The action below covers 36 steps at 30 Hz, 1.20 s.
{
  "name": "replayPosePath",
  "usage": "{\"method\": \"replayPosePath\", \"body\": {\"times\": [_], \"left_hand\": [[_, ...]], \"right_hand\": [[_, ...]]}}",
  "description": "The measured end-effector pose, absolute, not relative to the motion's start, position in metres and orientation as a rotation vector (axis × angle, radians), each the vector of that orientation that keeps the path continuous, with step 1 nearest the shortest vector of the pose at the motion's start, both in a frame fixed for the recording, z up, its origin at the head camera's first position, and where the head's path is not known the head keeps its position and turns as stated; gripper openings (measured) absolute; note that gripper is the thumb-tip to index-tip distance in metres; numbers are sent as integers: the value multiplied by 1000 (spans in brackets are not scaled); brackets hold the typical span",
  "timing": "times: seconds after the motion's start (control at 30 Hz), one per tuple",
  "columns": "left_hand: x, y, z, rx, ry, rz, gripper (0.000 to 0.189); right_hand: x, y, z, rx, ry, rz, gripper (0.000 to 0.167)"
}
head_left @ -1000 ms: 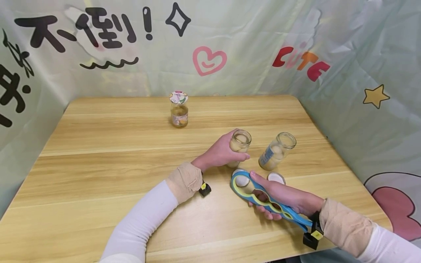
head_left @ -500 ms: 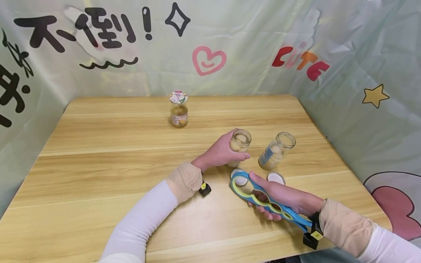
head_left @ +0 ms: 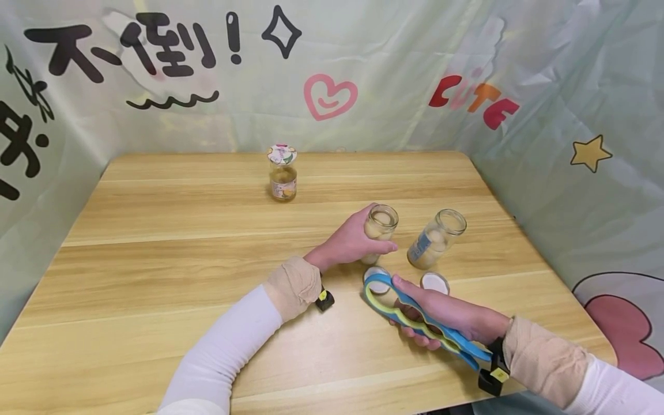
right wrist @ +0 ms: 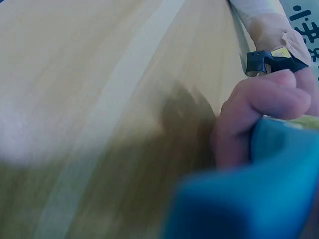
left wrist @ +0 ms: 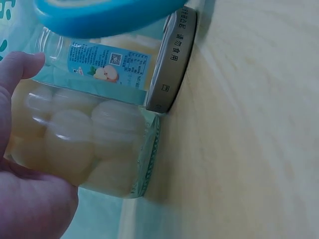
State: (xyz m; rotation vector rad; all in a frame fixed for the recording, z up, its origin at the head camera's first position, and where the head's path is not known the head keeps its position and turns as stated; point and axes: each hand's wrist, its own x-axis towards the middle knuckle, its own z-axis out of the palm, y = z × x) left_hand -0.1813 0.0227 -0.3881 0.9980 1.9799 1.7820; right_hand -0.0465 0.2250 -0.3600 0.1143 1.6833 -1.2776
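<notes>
My left hand (head_left: pixel 358 239) grips an uncapped glass jar (head_left: pixel 381 226) of pale round fruit in liquid. The left wrist view shows this jar (left wrist: pixel 75 134) with its base on the table and the thumb wrapped round it. In my right hand (head_left: pixel 441 308) is a blue and yellow-green jar opener (head_left: pixel 378 282), with fingers curled about its two handles. Its looped end is over a lid (head_left: pixel 377 288) lying by the held jar. A second lid (head_left: pixel 434 282), white inside up, lies just beyond the right hand. In the right wrist view the opener (right wrist: pixel 279 174) is large and blurred.
Right of the held jar stands another uncapped jar (head_left: pixel 437 238) with a blue label and pale fruit. Farther back, a smaller capped jar (head_left: pixel 282 174) with a patterned lid stands on the wooden table (head_left: pixel 171 230). Printed cloth (head_left: pixel 394 75) borders the table's back and sides.
Both hands stay nearly in place. The opener's handles have spread slightly apart at their ends, and the held jar has shifted a touch to the right.
</notes>
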Motion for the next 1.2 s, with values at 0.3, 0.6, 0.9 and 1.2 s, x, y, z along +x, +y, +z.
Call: {"method": "replayPosePath", "body": {"times": [0.3,0.6,0.9,1.2], "left_hand": [[-177,26,-389,960,1984,1806,61],[-178,26,-389,1000,2028,1705,68],[-180,22,-386,1038,2066,1614,71],[-184,17,-387,1056,2116,1506,79]], "right_hand": [[-46,224,-361,43,1685,-1294,88],[-44,222,-359,46,1732,-1281,84],[-43,222,-358,47,1747,-1283,83],[-40,224,-358,3,1734,-1293,81]]}}
